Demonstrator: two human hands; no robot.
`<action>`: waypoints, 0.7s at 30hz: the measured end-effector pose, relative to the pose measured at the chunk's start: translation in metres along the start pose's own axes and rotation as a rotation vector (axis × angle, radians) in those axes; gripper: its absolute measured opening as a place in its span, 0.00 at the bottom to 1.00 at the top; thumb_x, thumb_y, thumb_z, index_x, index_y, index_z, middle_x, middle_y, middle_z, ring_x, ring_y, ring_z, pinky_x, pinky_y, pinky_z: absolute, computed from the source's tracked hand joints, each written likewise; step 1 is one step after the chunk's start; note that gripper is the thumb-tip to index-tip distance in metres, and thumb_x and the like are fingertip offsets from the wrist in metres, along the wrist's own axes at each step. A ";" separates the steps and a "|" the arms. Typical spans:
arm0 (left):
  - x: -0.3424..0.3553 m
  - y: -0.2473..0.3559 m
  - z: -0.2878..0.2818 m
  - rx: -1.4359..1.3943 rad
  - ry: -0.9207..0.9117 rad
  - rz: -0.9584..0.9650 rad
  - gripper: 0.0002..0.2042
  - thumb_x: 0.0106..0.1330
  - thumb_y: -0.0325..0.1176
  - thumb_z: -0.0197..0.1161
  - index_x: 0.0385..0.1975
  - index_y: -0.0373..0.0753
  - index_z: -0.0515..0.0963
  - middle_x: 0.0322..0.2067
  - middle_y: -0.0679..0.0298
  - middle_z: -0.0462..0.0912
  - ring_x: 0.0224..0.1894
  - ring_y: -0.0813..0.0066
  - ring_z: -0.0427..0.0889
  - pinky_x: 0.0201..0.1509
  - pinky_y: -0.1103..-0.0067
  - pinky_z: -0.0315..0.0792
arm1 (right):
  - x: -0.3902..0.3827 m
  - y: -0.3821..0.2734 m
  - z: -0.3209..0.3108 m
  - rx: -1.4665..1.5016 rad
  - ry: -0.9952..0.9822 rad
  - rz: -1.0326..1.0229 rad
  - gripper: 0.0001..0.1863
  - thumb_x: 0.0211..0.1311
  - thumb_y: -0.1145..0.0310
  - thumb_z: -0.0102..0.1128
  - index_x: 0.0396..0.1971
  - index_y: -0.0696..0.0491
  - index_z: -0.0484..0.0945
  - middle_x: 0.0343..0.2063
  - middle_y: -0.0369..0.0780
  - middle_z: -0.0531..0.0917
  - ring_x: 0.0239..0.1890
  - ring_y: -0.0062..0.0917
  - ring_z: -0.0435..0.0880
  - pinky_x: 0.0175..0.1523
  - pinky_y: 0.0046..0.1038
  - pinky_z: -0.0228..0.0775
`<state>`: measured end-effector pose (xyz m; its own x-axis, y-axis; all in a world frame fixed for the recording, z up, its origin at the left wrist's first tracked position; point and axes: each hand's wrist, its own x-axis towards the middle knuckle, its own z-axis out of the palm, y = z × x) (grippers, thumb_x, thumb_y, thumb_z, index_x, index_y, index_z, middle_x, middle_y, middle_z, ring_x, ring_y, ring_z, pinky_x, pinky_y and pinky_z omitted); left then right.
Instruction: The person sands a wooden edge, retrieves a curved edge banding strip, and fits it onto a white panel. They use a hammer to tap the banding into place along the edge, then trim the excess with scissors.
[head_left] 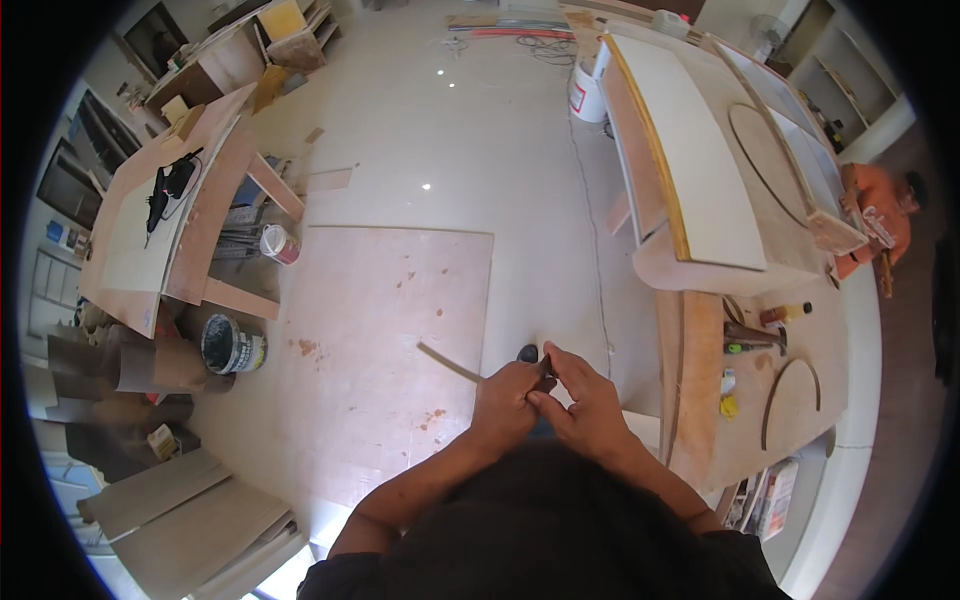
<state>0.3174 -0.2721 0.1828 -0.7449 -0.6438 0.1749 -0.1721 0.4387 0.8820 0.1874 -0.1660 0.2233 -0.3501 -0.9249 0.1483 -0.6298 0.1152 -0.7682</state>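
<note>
A thin, narrow brown strip [448,362] pokes out to the left from my left hand [503,402], whose fingers are wrapped round it in front of my body. My right hand [582,402] is closed close beside it, thumb and fingers bent round a dark part of the strip between the two hands. The fingers partly hide that end, so its exact shape does not show. Both hands are held above the floor, just right of a large thin wooden sheet [380,290] with reddish-brown stains.
At right stand a curved-top bench [690,150] and a lower table [800,345] with a bottle, tools and a curved strip. A black power tool [172,188] lies on the left table. Buckets [232,345] stand near it. A person in orange [880,220] is far right.
</note>
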 end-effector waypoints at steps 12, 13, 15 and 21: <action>0.212 -0.003 -0.022 0.114 0.082 0.233 0.08 0.68 0.27 0.71 0.44 0.37 0.87 0.41 0.58 0.90 0.37 0.62 0.89 0.39 0.70 0.83 | 0.177 0.106 -0.038 0.338 0.071 -0.155 0.47 0.61 0.57 0.82 0.76 0.56 0.68 0.65 0.50 0.82 0.64 0.42 0.86 0.68 0.36 0.77; 0.229 0.000 -0.021 0.068 0.061 0.171 0.07 0.68 0.27 0.71 0.43 0.37 0.87 0.40 0.58 0.89 0.37 0.64 0.89 0.39 0.71 0.82 | 0.186 0.116 -0.042 0.361 0.097 -0.138 0.48 0.59 0.58 0.83 0.76 0.56 0.68 0.64 0.49 0.83 0.64 0.41 0.86 0.68 0.36 0.77; 0.262 0.010 -0.020 -0.021 0.038 0.051 0.05 0.69 0.28 0.71 0.42 0.36 0.87 0.39 0.59 0.89 0.37 0.67 0.88 0.39 0.73 0.80 | 0.208 0.124 -0.055 0.368 0.135 -0.120 0.48 0.56 0.62 0.85 0.75 0.56 0.69 0.64 0.47 0.84 0.64 0.40 0.86 0.69 0.36 0.78; 0.327 0.006 -0.014 -0.177 -0.098 0.009 0.07 0.71 0.25 0.71 0.46 0.33 0.88 0.40 0.62 0.88 0.39 0.75 0.87 0.43 0.78 0.80 | 0.237 0.157 -0.049 0.339 0.184 0.034 0.48 0.55 0.67 0.85 0.77 0.49 0.69 0.66 0.46 0.83 0.65 0.37 0.85 0.68 0.36 0.79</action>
<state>0.0819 -0.4895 0.2514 -0.8068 -0.5722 0.1472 -0.0558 0.3218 0.9452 -0.0286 -0.3499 0.1678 -0.5046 -0.8388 0.2046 -0.3613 -0.0101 -0.9324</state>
